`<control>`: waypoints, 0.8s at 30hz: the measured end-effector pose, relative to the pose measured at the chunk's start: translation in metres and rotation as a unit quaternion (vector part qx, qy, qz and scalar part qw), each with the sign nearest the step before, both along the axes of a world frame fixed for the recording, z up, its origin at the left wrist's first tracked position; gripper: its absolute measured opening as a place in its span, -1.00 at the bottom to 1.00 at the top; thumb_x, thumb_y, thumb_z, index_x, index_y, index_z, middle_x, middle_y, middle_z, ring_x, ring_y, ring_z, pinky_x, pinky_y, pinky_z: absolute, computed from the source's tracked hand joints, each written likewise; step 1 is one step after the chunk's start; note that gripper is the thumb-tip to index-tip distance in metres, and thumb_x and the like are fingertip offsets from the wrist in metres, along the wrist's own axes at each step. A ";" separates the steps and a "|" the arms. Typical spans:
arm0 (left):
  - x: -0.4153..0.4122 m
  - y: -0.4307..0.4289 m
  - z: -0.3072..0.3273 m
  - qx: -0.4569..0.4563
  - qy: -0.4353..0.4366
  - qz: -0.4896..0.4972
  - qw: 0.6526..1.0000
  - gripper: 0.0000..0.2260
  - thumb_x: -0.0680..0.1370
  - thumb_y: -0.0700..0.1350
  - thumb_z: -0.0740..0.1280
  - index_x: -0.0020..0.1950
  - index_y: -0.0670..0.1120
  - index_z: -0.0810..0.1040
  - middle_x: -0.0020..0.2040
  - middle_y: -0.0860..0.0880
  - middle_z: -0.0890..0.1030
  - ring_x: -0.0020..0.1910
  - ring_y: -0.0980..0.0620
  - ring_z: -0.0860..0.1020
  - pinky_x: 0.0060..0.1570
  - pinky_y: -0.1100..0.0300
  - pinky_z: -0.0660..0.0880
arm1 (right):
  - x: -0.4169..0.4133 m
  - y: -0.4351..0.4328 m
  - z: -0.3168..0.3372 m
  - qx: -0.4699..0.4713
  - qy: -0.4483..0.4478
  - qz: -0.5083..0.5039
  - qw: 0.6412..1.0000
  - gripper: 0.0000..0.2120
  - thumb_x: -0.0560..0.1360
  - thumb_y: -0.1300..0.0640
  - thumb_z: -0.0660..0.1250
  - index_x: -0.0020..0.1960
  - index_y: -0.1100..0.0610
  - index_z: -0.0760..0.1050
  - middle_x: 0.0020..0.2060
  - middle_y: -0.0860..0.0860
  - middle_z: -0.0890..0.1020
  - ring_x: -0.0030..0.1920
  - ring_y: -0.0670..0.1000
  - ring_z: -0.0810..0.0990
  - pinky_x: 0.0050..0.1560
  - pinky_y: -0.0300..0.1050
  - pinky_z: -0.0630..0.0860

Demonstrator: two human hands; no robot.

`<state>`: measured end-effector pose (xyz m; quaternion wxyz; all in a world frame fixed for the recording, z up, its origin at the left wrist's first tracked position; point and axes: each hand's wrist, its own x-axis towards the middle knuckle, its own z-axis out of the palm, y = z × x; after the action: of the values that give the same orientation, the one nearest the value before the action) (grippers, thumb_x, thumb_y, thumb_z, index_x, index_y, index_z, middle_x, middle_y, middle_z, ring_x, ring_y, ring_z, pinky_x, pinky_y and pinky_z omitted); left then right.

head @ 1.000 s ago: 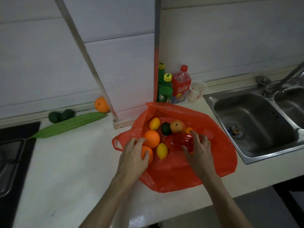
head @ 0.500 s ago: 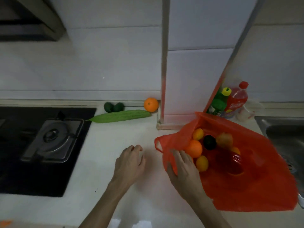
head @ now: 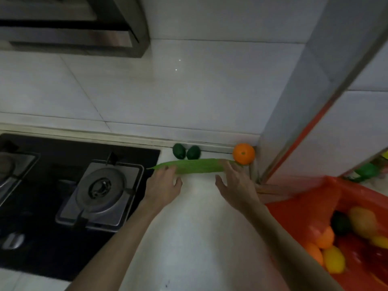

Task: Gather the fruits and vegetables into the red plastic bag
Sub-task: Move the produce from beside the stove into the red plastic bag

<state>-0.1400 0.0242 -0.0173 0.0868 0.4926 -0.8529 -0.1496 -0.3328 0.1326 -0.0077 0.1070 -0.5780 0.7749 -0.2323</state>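
A long green gourd (head: 195,165) lies across the white counter near the back wall. Behind it sit two dark green avocados (head: 186,151), and an orange (head: 243,153) rests in the corner at its right end. My left hand (head: 163,183) touches the gourd's left part with fingers spread. My right hand (head: 236,181) is over its right end, fingers apart, holding nothing. The red plastic bag (head: 304,208) lies open at the lower right with several oranges, lemons and a dark fruit inside.
A black gas stove (head: 98,187) with a metal burner fills the left side. A range hood (head: 71,24) hangs above it. A tiled column (head: 315,101) juts out right of the orange. A green bottle (head: 367,171) shows behind the bag.
Both hands left the bag and reached left and back to the green gourd. The view swung left, so the bag slid to the right edge and the sink left the view.
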 end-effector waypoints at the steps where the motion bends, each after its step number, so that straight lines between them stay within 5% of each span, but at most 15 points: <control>1: -0.002 -0.019 -0.002 0.002 0.001 -0.003 1.000 -0.70 0.50 -0.05 0.27 0.20 -0.09 0.47 0.00 -0.16 0.55 0.02 -0.18 0.53 -0.17 -0.01 0.52 | 0.000 -0.019 -0.004 0.006 -0.001 0.000 1.000 -0.55 0.51 0.05 0.26 0.37 0.13 0.32 0.12 0.15 0.56 0.09 0.17 0.54 0.03 0.01 0.50; 6: -0.016 -0.089 -0.017 0.068 -0.013 -0.007 0.998 -0.48 0.50 -0.03 0.27 0.45 0.08 0.24 0.11 -0.18 0.50 0.13 -0.21 0.47 -0.05 -0.02 0.47 | -0.004 -0.099 -0.031 0.104 0.049 0.007 0.993 -0.43 0.54 -0.05 0.22 0.49 0.05 0.14 0.26 0.20 0.49 0.20 0.20 0.49 0.18 0.03 0.43; 10: -0.029 -0.114 -0.036 0.136 -0.014 -0.016 0.990 -0.40 0.50 0.03 0.27 0.50 0.15 0.12 0.24 -0.23 0.45 0.22 -0.25 0.44 0.15 -0.08 0.48 | -0.004 -0.137 -0.056 0.128 -0.011 0.012 0.992 -0.39 0.50 -0.09 0.26 0.48 -0.01 0.14 0.34 0.15 0.45 0.29 0.21 0.45 0.26 0.14 0.43; 24: -0.044 -0.136 -0.066 0.110 0.076 -0.035 0.990 -0.52 0.49 -0.17 0.34 0.41 0.02 0.37 0.11 -0.24 0.52 0.14 -0.18 0.47 0.11 0.10 0.42 | 0.003 -0.178 -0.088 0.101 -0.044 0.015 0.994 -0.59 0.46 0.02 0.35 0.27 0.09 0.42 0.14 0.20 0.55 0.16 0.22 0.51 0.11 0.09 0.48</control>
<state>-0.1843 -0.1115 -0.0830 0.0917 0.4562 -0.8389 -0.2825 -0.3301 -0.0453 -0.0954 0.2022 -0.5647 0.7803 -0.1770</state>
